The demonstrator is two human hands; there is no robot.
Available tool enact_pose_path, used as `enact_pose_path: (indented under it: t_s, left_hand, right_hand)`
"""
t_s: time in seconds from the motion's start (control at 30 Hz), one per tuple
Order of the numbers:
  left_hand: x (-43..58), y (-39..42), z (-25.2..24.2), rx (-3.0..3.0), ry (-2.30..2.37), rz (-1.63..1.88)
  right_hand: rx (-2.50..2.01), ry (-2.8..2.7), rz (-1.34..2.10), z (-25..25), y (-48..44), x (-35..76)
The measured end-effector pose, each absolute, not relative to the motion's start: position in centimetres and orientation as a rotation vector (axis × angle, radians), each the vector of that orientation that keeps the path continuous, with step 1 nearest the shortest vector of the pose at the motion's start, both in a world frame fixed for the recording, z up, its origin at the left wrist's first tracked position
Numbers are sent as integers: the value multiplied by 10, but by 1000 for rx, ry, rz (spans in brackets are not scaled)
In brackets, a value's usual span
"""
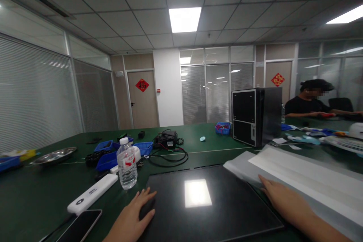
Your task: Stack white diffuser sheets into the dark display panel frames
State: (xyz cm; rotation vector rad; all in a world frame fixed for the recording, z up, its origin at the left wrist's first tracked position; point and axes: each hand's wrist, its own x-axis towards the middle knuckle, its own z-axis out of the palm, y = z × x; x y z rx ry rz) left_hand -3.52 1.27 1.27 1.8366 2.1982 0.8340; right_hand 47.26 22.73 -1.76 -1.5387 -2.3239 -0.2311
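Note:
A flat black glossy panel, resembling a screen, lies on the green table in front of me and reflects a ceiling light. At its left edge is my left hand, open, with fingers spread and fingertips at the panel's border. My right hand is stretched out along the right edge, beside translucent white sheets; its fingers look extended, though some are hidden. The sheets overlap the panel's far right corner. I see nothing held in either hand.
Left of the panel are a water bottle, a white power bank and a phone. Behind stand blue bins, a black adapter with cables and a computer tower. A person sits at the far right.

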Motion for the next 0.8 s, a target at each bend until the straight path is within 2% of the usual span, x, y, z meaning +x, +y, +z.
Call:
enact_pose_path:
  t_s: [0.23,0.3,0.47,0.57,0.8]
  left_hand:
    - [-40,11,10,1903,2117,758]
    - [-40,11,10,1911,2103,757]
    - [-38,9,14,1939,2060,766]
    - [-35,10,18,1935,2074,773]
    - [-32,9,22,1916,2059,758]
  right_hand:
    - [-1628,-2205,-365,7,220,482]
    - [-1525,-2218,-331,12,211,474]
    - [-948,-2591,136,22,157,422]
    - [-790,-2696,305,28,132,398]
    - [-1163,-2500,50,32,157,416]
